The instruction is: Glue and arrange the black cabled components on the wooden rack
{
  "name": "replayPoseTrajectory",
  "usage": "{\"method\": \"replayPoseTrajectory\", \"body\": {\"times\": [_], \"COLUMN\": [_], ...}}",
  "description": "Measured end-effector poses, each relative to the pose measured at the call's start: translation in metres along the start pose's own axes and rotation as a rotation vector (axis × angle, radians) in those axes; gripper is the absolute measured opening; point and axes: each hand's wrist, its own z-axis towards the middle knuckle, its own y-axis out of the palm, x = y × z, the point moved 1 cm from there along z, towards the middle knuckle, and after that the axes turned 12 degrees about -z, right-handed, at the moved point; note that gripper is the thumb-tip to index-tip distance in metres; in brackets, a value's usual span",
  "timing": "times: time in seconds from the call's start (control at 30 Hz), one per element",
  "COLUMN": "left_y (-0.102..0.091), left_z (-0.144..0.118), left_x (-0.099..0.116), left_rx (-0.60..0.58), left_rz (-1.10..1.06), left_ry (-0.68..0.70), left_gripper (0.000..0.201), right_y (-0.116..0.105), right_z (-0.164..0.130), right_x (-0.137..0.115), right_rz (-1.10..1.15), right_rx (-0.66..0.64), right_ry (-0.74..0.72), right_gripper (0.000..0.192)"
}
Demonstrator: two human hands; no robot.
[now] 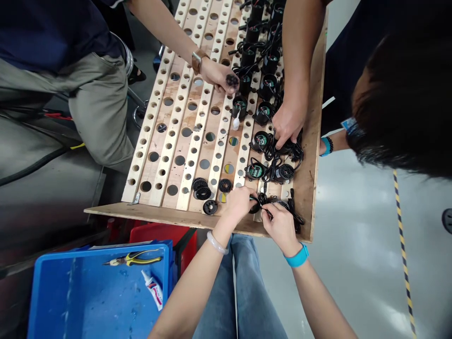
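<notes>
At the near edge of a wooden board with drilled strips (197, 117), my left hand (240, 201) is closed around a black round housing (254, 206). The fingers cover part of it. Just to its right, my right hand (280, 221) pinches a thin black cable (267, 213) that runs to the housing. Coiled black cable (262, 197) lies above my fingertips. Left of my left hand lie a black slotted ring cap (225, 185), a stack of similar caps (202, 189) and a black disc with holes (210, 207).
Rows of black housings with green circuit boards (261, 140) and tangled cables fill the board's right side. Two co-workers' hands (219, 75) (290, 120) reach over it. A blue bin (38, 292) at lower left bears pliers (141, 257) and a tube (153, 289).
</notes>
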Motion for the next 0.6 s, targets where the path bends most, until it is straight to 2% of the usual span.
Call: {"method": "replayPoseTrajectory", "body": {"times": [0.4,0.6], "left_y": [0.0024,0.0005], "left_z": [0.0009,-0.0020], "left_x": [0.0016,0.0011], "left_rx": [0.008,0.007], "left_rz": [-0.003,0.014], "left_ry": [-0.017,-0.007], "left_gripper": [0.019,0.022], "right_y": [-0.0003,0.0043], "right_z": [0.0019,-0.0025], "right_x": [-0.0039,0.0036], "right_rz": [-0.099,0.053], "right_rx": [-0.007,-0.053], "right_ry": [-0.144,0.004], "right_gripper": [0.008,0.015]}}
